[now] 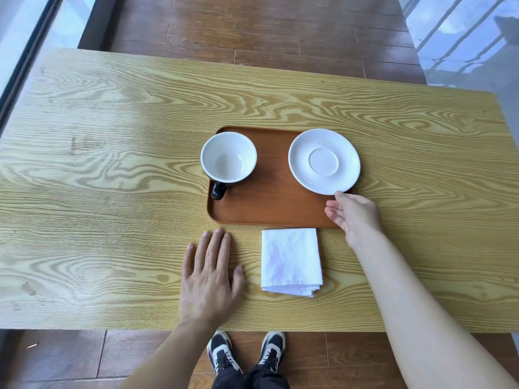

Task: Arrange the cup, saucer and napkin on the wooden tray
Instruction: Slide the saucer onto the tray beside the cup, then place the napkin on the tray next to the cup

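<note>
The brown wooden tray (269,209) lies in the middle of the table. A cup (229,157), white inside with a black handle, stands upright on its left part. A white saucer (324,161) sits on the tray's right part, its rim reaching past the tray's right edge. My right hand (355,214) is just below the saucer, one fingertip touching its near rim, the other fingers loosely curled and apart from it. A folded white napkin (290,261) lies on the table in front of the tray. My left hand (210,276) rests flat on the table left of the napkin.
The light wood-grain table (112,136) stretches wide to the left and right of the tray. Its near edge is close to my body, with my shoes (247,352) on the brown plank floor below. Glass panels flank the far corners.
</note>
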